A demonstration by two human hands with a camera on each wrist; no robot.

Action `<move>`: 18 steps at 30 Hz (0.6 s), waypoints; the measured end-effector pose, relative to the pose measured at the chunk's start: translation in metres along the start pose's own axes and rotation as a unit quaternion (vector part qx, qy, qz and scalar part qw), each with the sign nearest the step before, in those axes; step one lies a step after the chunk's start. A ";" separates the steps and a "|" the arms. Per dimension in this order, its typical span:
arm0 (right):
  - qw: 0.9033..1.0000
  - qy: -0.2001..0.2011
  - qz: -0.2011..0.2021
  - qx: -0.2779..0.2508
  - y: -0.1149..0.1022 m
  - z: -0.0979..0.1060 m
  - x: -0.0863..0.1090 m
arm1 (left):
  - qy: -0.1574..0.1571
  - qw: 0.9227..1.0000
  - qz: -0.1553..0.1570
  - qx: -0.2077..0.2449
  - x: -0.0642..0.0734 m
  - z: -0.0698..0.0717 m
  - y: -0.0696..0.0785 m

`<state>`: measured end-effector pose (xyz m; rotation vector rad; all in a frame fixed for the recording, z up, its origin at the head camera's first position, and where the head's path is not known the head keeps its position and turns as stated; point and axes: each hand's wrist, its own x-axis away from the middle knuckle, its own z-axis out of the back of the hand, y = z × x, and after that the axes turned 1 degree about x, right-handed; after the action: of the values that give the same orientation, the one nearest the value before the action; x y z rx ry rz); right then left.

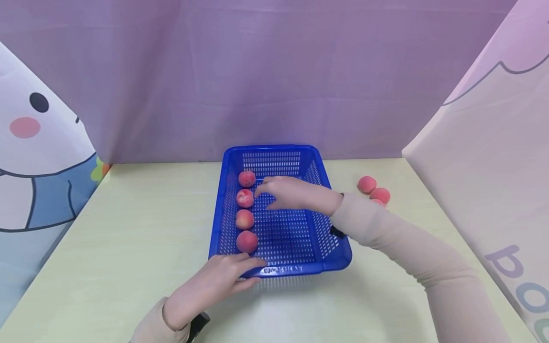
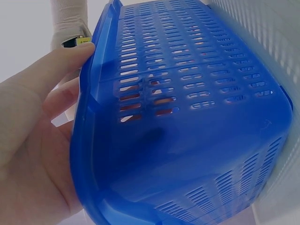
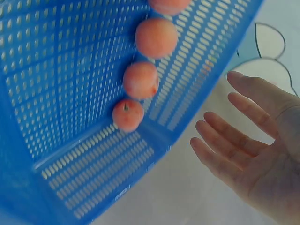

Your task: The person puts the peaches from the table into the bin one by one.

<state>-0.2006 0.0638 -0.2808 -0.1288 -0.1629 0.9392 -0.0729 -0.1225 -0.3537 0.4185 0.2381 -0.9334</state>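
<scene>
A blue plastic basket (image 1: 330, 263) with slotted walls stands on the table. Several peaches (image 1: 245, 219) form a row along its left wall, front to back. My left hand (image 1: 220, 276) grips the front rim near the left corner, fingers over the rim and thumb at the outside; the left wrist view shows the thumb (image 2: 70, 54) against the rim. Over the basket's inside, beside the second peach from the back, hovers my right hand (image 1: 285, 193). Its fingers (image 3: 225, 145) are spread and loosely bent, with nothing in them.
Three more peaches (image 1: 380, 195) lie together on the table to the right of the basket, one partly hidden behind the right sleeve (image 1: 407, 243). A purple cloth (image 1: 274, 81) hangs right behind the table, and printed cloths (image 1: 493, 157) border both sides.
</scene>
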 end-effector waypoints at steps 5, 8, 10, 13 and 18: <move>0.999 0.037 -0.024 0.004 0.013 0.009 0.012 | -0.012 1.000 0.011 0.009 0.000 0.002 0.001; 0.998 0.059 -0.037 0.004 0.023 0.012 0.021 | -0.014 1.000 0.013 0.013 0.000 0.002 0.002; 0.997 0.071 -0.044 -0.002 0.030 0.014 0.026 | -0.014 1.000 0.013 0.014 0.000 0.003 0.003; 0.994 0.087 -0.058 -0.011 0.041 0.015 0.035 | -0.019 1.000 0.016 0.014 -0.001 0.004 0.003; 0.989 0.116 -0.085 -0.024 0.060 0.014 0.051 | -0.024 0.999 0.021 0.017 -0.001 0.005 0.005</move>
<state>-0.2213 0.1403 -0.2742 -0.2632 0.0195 0.7446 -0.0697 -0.1216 -0.3479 0.4304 0.1687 -0.9060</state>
